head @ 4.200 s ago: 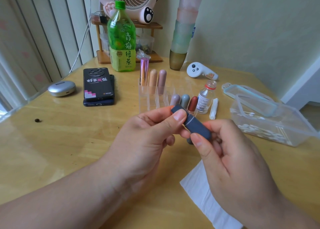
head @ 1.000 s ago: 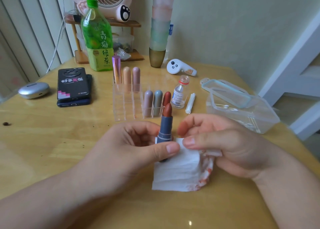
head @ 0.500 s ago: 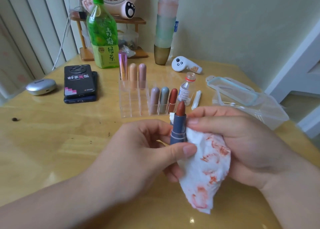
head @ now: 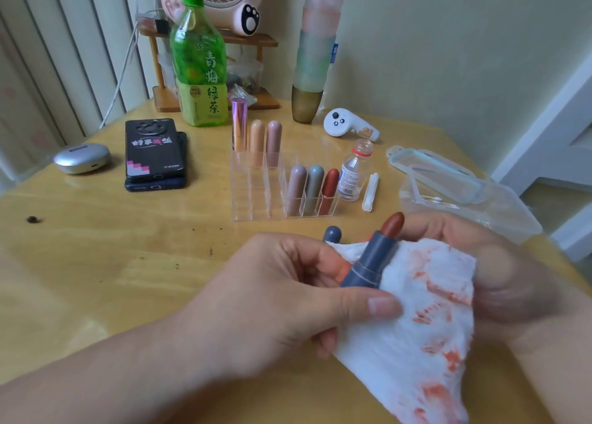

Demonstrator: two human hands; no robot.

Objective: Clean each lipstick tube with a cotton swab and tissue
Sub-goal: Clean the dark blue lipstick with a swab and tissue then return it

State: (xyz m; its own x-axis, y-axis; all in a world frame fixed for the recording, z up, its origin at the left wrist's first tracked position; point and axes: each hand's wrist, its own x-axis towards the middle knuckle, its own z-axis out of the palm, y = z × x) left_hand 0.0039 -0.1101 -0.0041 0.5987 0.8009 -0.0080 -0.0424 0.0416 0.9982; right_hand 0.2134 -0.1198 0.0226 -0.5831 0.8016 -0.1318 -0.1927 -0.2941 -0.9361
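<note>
lipstick tube (head: 368, 260): light, rigid, with a smooth barrel that is likely slippery. the exposed bullet (head: 392, 225) is judged soft and easily smeared or snapped. grip the barrel only, low on the base. left hand (head: 272, 302) pinches the base between thumb and fingers, tip leaning toward 1 o'clock. tissue (head: 413, 321), limp and stained red, lies against the tube at 4 o'clock, held by the blurred right hand (head: 499, 273) at 3 o'clock.

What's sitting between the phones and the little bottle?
A clear rack holding six lipsticks, between the phones and the little bottle, seen in the head view.
</note>
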